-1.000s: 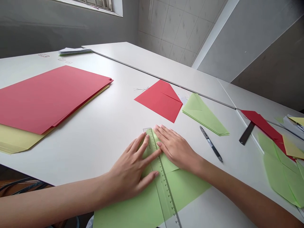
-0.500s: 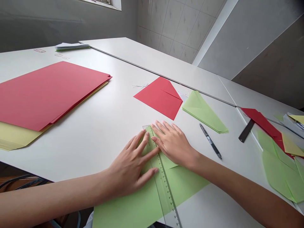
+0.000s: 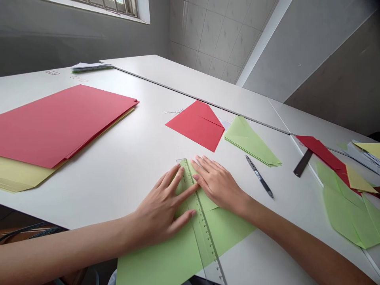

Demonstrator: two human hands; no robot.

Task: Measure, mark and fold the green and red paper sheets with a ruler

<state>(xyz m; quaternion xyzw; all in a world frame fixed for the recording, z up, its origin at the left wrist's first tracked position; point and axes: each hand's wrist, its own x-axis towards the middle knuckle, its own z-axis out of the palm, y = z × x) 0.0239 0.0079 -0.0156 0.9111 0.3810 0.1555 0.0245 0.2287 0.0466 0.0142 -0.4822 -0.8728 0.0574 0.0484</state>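
A clear plastic ruler (image 3: 204,233) lies lengthwise across a sheet of green paper (image 3: 160,261) at the table's front edge. My left hand (image 3: 166,206) rests with fingers spread, some of them pressing on the ruler and the paper. On the ruler's other side, my right hand (image 3: 218,182) lies flat over the green paper, fingers stretched out, its fingertips close to the ruler's edge. A slit or fold line shows in the paper below the right hand. To the right of that hand is a black pen (image 3: 259,176).
Large red sheets (image 3: 68,122) lie over yellow sheets (image 3: 23,178) at left. Beyond my hands are a folded red piece (image 3: 197,124) and folded green pieces (image 3: 249,140). A dark strip (image 3: 303,163) and more green paper (image 3: 347,206) are at right. A paper stack (image 3: 90,67) sits far back.
The camera view has tilted slightly, so the table appears a little lower and further left. My right hand has shifted slightly away from the ruler; my left hand and the ruler stay put.
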